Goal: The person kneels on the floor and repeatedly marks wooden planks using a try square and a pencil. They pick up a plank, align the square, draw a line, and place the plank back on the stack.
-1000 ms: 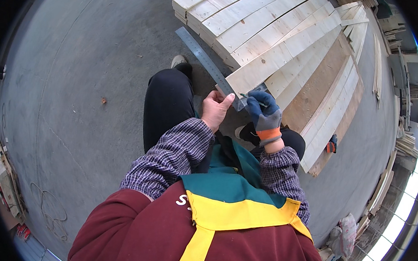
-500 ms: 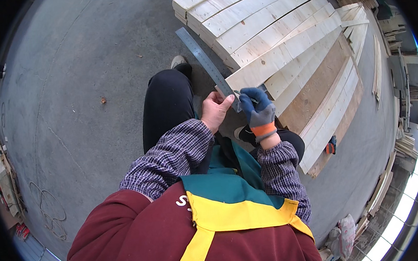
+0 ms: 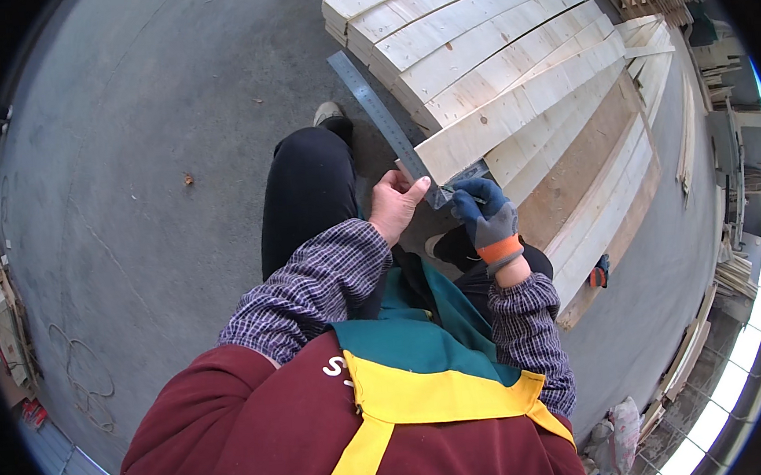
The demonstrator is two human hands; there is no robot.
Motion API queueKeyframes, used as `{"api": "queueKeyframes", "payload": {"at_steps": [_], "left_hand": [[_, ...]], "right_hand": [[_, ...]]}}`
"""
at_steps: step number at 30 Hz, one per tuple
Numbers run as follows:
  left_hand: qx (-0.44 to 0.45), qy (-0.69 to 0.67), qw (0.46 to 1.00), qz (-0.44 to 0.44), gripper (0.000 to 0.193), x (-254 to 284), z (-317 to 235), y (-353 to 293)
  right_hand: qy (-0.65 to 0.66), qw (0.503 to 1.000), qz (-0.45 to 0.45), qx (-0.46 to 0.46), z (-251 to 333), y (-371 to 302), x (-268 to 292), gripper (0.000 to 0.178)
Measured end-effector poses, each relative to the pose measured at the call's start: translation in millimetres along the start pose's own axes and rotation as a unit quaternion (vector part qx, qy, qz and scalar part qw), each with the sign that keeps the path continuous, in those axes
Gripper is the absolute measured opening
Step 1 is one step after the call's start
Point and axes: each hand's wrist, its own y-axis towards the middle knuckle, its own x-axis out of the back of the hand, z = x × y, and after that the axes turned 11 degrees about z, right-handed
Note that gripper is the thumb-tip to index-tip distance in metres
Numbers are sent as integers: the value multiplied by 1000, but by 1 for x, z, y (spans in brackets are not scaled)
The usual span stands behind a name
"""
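Note:
My bare left hand grips a steel square near its corner, thumb pressed on top. The square's long marked blade reaches away to the upper left, across the near end of a pale wooden board. Its short leg shows beside the board's edge, by my right fingers. My right hand, in a blue and grey glove with an orange cuff, is closed in a pinch around a slim pencil-like stick. The stick's tip is close to the square's corner; most of it is hidden by the fingers.
A stack of pale boards lies ahead, beside a browner panel. Another blue and orange glove rests at the panel's edge. My knees flank the work. A cord lies on the concrete floor at left; timber leans at far right.
My right hand has drawn slightly down and right, uncovering more of the square's short leg. My left hand still holds the square; the whole view has shifted a little.

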Motion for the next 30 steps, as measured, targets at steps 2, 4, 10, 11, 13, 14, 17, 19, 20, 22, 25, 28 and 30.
{"api": "queueKeyframes", "payload": {"at_steps": [2,4,10,11,13,14,17,19,20,22,25,28,30], "left_hand": [[-1,3,1000,-1,22,-1,0,0],[-3,-7,1000,6,22,-1,0,-1],[7,11,1000,11,23,2,2,1],[14,15,1000,9,23,3,2,2],[4,13,1000,11,22,3,4,4],[3,11,1000,10,22,3,5,4],[-3,9,1000,9,20,2,7,4],[-5,7,1000,6,20,2,8,4],[-9,6,1000,5,20,1,8,4],[-3,5,1000,3,20,1,8,3],[-1,6,1000,5,21,1,7,3],[8,14,1000,12,21,1,7,4],[7,15,1000,9,23,2,7,3]], "right_hand": [[34,999,-15,5,2,-1,-3,16],[-18,998,-33,52,3,11,-12,17],[-40,994,-26,100,7,54,-27,21],[-59,993,-28,94,7,52,-24,21],[-97,992,-29,82,4,38,-16,21],[-102,994,-9,44,4,29,-10,18],[-73,997,4,11,5,6,0,17],[-10,999,25,-26,9,-3,5,16],[-10,999,31,-42,10,-4,7,16],[-44,998,28,-36,14,-2,6,18],[-114,993,-1,28,13,23,-5,21],[-145,985,-22,87,3,46,-19,22],[80,989,-58,112,-9,46,-18,28]]}}
